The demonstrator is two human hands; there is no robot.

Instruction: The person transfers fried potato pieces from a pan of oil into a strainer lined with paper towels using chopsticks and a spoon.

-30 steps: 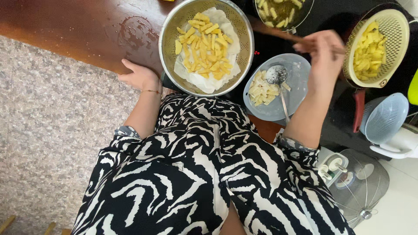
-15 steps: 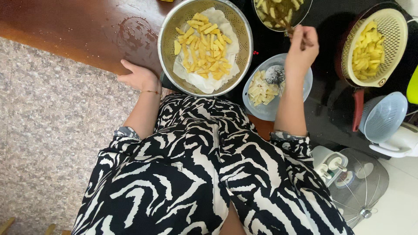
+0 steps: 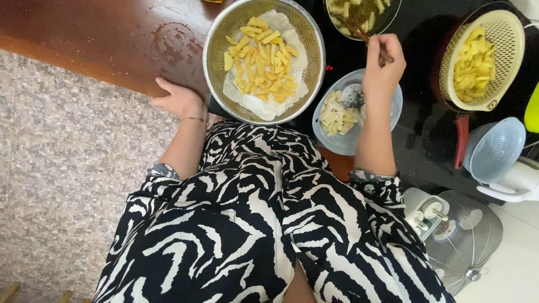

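Observation:
My left hand (image 3: pixel 178 99) rests flat on the edge of the wooden counter (image 3: pixel 106 42), fingers apart, holding nothing, beside a metal colander (image 3: pixel 218 39) lined with white paper and filled with fried potato sticks. My right hand (image 3: pixel 383 66) is closed around a thin wooden stick utensil (image 3: pixel 356 31) whose tip reaches into a dark pan (image 3: pixel 388 14) of frying potato pieces at the top. Under my right wrist sits a pale blue bowl (image 3: pixel 337 143) with raw potato strips and a metal spoon (image 3: pixel 353 98).
A cream colander (image 3: pixel 508 33) of yellow potato sticks sits in a red-handled pot at the right. A pale blue strainer (image 3: pixel 494 148), a white appliance, a wire mesh cover (image 3: pixel 466 241) and a grey speckled floor (image 3: pixel 62 168) surround the black stovetop (image 3: pixel 418 120).
My right hand has moved left from near the cream colander to the dark pan, putting the stick utensil into it. My left hand stays on the counter edge.

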